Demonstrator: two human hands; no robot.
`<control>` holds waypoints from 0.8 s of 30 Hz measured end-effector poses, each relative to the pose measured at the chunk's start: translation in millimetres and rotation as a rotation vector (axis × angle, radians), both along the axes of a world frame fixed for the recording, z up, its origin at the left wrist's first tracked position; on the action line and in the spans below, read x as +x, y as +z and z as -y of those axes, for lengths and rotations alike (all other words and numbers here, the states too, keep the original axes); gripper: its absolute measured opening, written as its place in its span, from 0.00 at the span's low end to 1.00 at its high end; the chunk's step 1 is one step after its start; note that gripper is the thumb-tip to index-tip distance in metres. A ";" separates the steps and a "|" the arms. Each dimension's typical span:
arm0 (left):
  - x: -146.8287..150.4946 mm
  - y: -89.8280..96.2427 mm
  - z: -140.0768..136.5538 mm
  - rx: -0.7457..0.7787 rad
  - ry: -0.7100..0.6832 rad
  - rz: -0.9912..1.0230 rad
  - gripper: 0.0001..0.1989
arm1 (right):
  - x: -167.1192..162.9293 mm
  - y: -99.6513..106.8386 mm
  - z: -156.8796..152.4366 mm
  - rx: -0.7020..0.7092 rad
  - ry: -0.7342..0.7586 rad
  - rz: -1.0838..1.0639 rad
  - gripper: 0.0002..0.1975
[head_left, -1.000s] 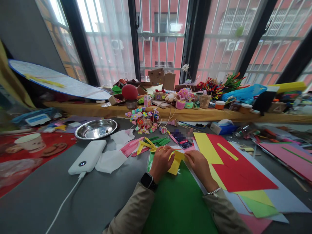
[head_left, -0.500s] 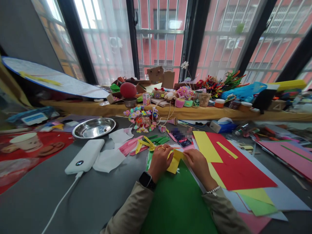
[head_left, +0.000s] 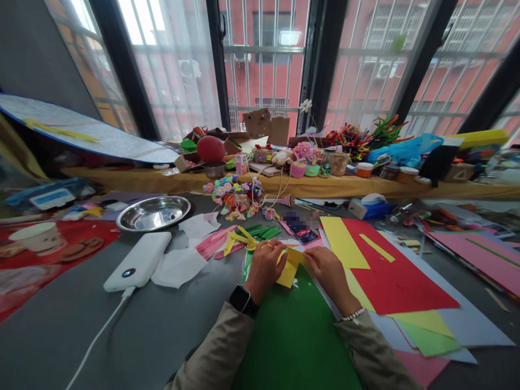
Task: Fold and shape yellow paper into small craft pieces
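A piece of yellow paper [head_left: 289, 271] is held between my two hands, over the green mat [head_left: 300, 336]. My left hand [head_left: 265, 268] has its fingers closed on the left side of the paper; a ring and a dark watch show on it. On the right edge, my right hand [head_left: 327, 271] pinches the same sheet, a beaded bracelet at its wrist. Just beyond the left hand lie folded yellow paper strips [head_left: 239, 238] and green paper strips [head_left: 266, 233]. The fingertips' undersides are hidden.
Red paper [head_left: 406, 287] and yellow sheets [head_left: 343, 241] lie to the right. On the left are a white power bank [head_left: 138, 260] with its cable, white tissue [head_left: 179, 268] and a metal plate [head_left: 154, 213]. A phone [head_left: 300, 228] and a colourful flower bunch [head_left: 235, 197] stand farther back.
The whole view has shifted slightly, so things sit a little farther left. Both hands keep hold of the yellow paper in nearly the same pose.
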State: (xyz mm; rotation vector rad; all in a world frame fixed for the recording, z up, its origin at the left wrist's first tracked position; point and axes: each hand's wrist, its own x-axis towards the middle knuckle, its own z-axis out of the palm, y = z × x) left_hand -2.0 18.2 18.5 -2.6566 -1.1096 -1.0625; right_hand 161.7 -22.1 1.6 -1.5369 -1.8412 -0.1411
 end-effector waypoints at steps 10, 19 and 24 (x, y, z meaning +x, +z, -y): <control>-0.7 -1.5 -1.5 -0.002 0.002 0.021 0.07 | 1.1 -1.8 -2.2 0.021 0.003 0.011 0.07; -1.0 -6.3 -2.8 0.001 -0.007 0.063 0.14 | 1.1 -3.5 -2.4 0.069 0.047 0.028 0.08; 0.1 -6.2 -2.7 -0.011 -0.015 0.048 0.13 | 0.9 -4.1 -2.8 0.069 0.060 0.030 0.08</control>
